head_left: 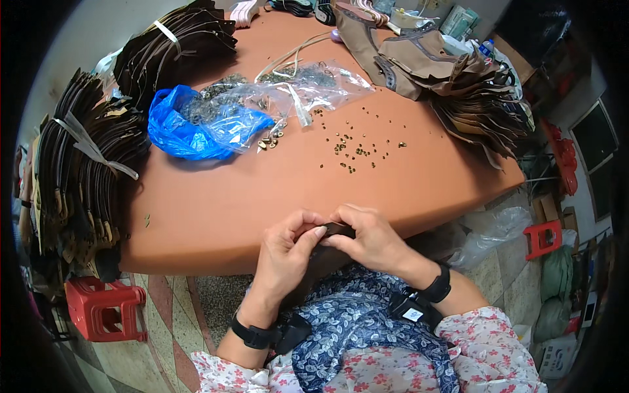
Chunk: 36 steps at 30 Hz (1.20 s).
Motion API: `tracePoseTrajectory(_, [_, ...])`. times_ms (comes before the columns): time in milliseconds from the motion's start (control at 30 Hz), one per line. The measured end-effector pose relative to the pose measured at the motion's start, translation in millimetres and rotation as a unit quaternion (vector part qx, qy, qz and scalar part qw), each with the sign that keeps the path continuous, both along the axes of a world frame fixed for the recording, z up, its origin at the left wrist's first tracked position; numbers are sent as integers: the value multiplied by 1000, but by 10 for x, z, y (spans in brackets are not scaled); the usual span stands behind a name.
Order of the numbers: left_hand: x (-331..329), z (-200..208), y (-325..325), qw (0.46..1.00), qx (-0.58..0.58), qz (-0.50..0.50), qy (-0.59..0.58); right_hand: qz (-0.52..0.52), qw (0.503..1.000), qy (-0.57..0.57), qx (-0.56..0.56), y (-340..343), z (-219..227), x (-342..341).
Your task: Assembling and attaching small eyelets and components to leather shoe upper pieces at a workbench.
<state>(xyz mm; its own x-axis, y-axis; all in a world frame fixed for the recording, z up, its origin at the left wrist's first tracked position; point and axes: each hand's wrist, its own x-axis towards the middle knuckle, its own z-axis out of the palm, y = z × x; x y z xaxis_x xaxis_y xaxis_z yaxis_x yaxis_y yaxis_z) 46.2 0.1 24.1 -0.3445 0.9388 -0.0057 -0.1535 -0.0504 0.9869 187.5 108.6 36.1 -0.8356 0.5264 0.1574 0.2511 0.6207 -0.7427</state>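
Note:
At the table's front edge, my left hand and my right hand come close together, fingers pinched on a small dark piece like leather or fabric. Its lower part drops toward my lap and is mostly hidden by the hands. Beyond them, small brass-coloured metal fittings lie scattered on the orange-brown tabletop. Several larger metal fittings sit beside a blue plastic bag. A clear plastic bag holding many metal pieces spreads out behind it.
Tied bundles of dark cut pieces stand along the left. On the right lies a stack of brown pieces. A red stool stands at lower left, another red stool at right, near clear plastic sheeting.

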Motion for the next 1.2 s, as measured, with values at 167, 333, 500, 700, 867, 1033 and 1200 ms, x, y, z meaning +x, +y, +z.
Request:
tracePoseTrajectory(167, [-36,14,29,996,-43,-16,-75,16,998,16,-58,-16,41,50])
tracePoseTrajectory(333, [-131,-19,39,985,-64,-9,-158,4,995,39,-97,17,73,-15])
tracePoseTrajectory(500, [-131,70,94,982,-71,17,-174,-24,991,74,-110,25,77,-60])
tracePoseTrajectory(700, [-160,95,151,976,-71,41,-204,-17,987,154,29,37,32,-94])
tracePoseTrajectory(867, [-186,22,167,977,-72,24,-198,-25,982,170,73,42,-64,-111])
tracePoseTrajectory(1033, [-142,48,180,980,-89,57,-168,-42,978,186,87,169,-48,-92])
tracePoseTrajectory(1200, [-147,79,157,985,-110,26,-127,-121,986,104,57,360,23,17])
